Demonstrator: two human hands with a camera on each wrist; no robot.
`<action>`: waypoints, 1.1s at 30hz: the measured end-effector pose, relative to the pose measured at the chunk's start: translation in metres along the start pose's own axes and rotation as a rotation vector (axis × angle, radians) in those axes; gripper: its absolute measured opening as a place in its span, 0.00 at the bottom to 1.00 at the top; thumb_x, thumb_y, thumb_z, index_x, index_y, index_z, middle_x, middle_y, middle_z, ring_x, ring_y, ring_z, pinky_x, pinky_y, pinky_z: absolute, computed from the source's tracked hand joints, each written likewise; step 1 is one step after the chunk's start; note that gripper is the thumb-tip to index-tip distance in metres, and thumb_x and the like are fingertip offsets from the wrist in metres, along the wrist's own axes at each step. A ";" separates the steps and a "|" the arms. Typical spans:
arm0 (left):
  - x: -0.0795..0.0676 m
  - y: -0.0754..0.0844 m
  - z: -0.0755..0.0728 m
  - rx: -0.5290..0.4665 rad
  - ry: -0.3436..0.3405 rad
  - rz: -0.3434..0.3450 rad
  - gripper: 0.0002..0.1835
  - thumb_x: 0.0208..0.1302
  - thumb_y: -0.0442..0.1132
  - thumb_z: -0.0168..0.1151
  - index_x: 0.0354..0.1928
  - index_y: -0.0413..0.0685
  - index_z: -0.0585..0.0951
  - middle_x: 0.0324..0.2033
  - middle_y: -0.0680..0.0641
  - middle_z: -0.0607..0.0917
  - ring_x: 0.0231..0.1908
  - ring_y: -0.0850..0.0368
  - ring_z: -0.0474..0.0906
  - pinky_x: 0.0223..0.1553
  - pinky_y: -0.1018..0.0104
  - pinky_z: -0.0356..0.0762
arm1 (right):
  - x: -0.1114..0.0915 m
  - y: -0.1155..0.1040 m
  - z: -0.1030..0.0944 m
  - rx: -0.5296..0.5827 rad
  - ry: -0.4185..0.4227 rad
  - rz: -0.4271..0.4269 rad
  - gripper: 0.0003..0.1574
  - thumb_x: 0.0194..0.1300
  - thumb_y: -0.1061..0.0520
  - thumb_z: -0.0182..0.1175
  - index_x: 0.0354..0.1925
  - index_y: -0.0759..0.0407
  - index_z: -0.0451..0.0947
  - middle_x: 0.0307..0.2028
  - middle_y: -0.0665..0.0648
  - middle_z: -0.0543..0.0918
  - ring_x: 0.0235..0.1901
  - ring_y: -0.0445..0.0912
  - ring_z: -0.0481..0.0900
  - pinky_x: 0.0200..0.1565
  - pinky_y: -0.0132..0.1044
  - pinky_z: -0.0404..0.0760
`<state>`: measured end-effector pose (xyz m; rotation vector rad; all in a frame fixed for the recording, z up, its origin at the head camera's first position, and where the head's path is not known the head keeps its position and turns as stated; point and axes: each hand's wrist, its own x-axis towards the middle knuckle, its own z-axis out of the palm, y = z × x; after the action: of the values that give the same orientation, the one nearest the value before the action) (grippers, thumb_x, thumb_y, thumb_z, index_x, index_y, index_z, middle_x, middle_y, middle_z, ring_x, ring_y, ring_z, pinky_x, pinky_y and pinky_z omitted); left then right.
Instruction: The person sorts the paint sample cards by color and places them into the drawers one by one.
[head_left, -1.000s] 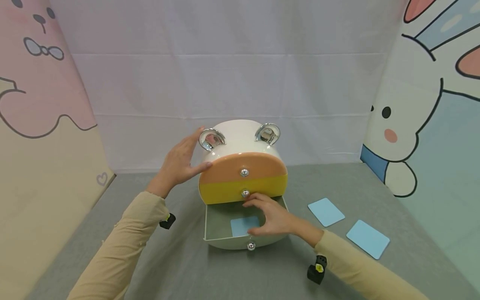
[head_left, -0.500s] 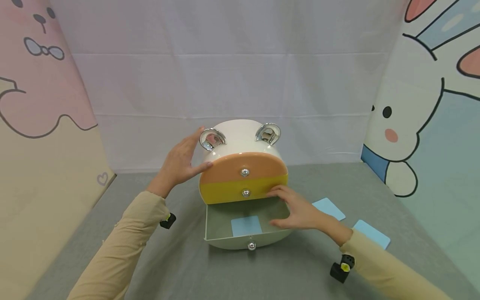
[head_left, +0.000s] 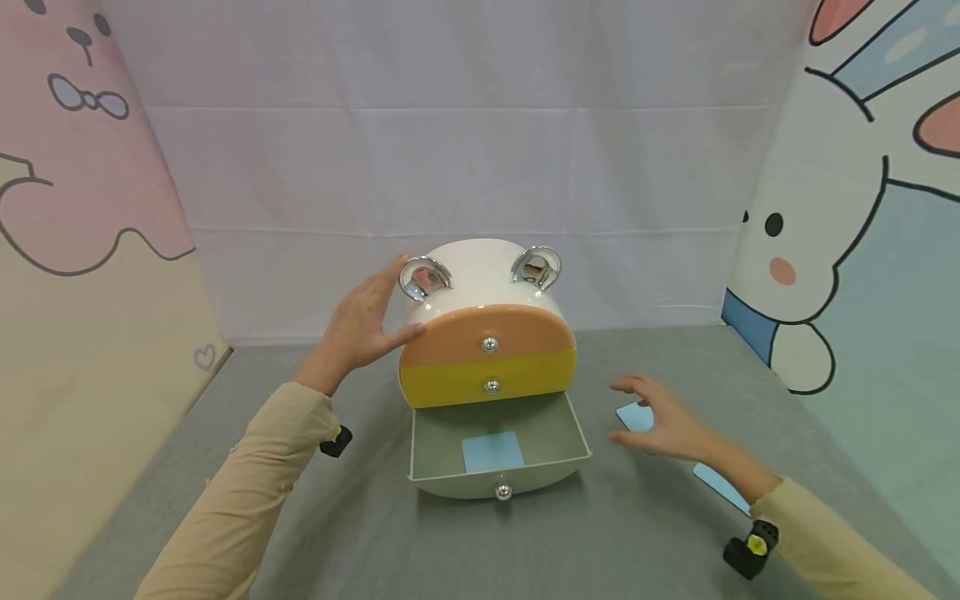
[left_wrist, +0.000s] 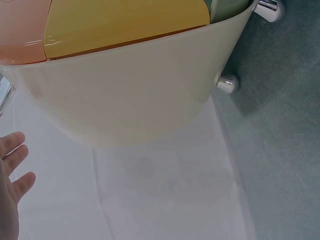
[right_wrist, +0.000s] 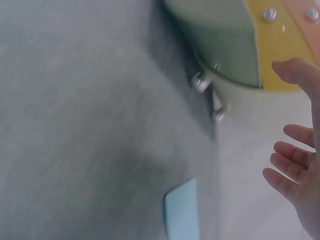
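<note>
A small white cabinet with two chrome ears stands mid-table in the head view. Its orange drawer and yellow drawer are closed, while the green bottom drawer is pulled out. One light-blue card lies inside that drawer. My left hand rests against the cabinet's left side, its thumb at the orange drawer's edge. To the right of the cabinet, my right hand hovers with fingers spread and holds nothing. It partly hides a second blue card on the table.
Another blue card lies farther right on the grey table, partly covered by the right forearm. A white cloth hangs behind. Printed cartoon panels stand at left and right. Chrome feet support the cabinet.
My right hand has moved rightward, from over the green drawer to beside the cabinet near the loose cards. The left hand, the drawers and the card inside have stayed put.
</note>
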<state>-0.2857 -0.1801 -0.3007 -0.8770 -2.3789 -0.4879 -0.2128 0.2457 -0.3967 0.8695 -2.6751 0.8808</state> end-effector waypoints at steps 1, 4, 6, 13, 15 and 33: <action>0.000 0.000 0.000 0.001 0.001 0.001 0.48 0.54 0.63 0.56 0.71 0.51 0.48 0.66 0.45 0.61 0.61 0.43 0.62 0.58 0.47 0.62 | -0.003 0.005 -0.001 -0.012 -0.002 0.022 0.38 0.48 0.51 0.69 0.54 0.64 0.68 0.53 0.62 0.69 0.51 0.56 0.69 0.44 0.54 0.74; 0.000 0.000 0.000 0.001 0.003 0.003 0.48 0.54 0.63 0.56 0.71 0.51 0.48 0.66 0.45 0.61 0.60 0.44 0.63 0.58 0.47 0.62 | -0.012 0.020 -0.003 -0.046 -0.006 0.084 0.40 0.47 0.50 0.69 0.54 0.68 0.67 0.53 0.66 0.69 0.51 0.60 0.68 0.44 0.56 0.74; 0.001 0.000 0.000 0.001 0.004 0.005 0.48 0.55 0.63 0.56 0.71 0.51 0.48 0.66 0.45 0.61 0.61 0.44 0.63 0.58 0.47 0.62 | -0.017 0.028 -0.004 -0.079 -0.005 0.123 0.42 0.46 0.49 0.69 0.54 0.69 0.67 0.53 0.67 0.69 0.51 0.61 0.68 0.45 0.57 0.73; 0.000 0.000 0.000 -0.006 0.013 0.008 0.48 0.54 0.64 0.55 0.71 0.50 0.48 0.66 0.45 0.61 0.60 0.44 0.63 0.58 0.48 0.62 | -0.029 0.048 -0.005 -0.165 -0.010 0.213 0.46 0.44 0.46 0.69 0.53 0.75 0.68 0.51 0.72 0.70 0.50 0.65 0.68 0.47 0.60 0.69; 0.000 0.000 0.000 -0.007 0.015 0.009 0.48 0.54 0.64 0.55 0.71 0.50 0.48 0.65 0.45 0.62 0.60 0.44 0.63 0.58 0.48 0.62 | -0.031 0.052 -0.005 -0.179 -0.014 0.230 0.46 0.43 0.46 0.70 0.52 0.75 0.68 0.49 0.72 0.71 0.49 0.64 0.70 0.46 0.60 0.70; 0.000 0.001 0.000 -0.009 0.012 0.006 0.48 0.55 0.66 0.53 0.71 0.50 0.49 0.66 0.45 0.61 0.61 0.44 0.62 0.59 0.48 0.61 | -0.030 0.060 0.005 -0.144 -0.031 0.378 0.39 0.42 0.58 0.71 0.46 0.84 0.68 0.40 0.74 0.75 0.40 0.63 0.74 0.40 0.54 0.75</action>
<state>-0.2846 -0.1791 -0.3004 -0.8826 -2.3640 -0.5005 -0.2240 0.2964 -0.4403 0.3531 -2.9381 0.7340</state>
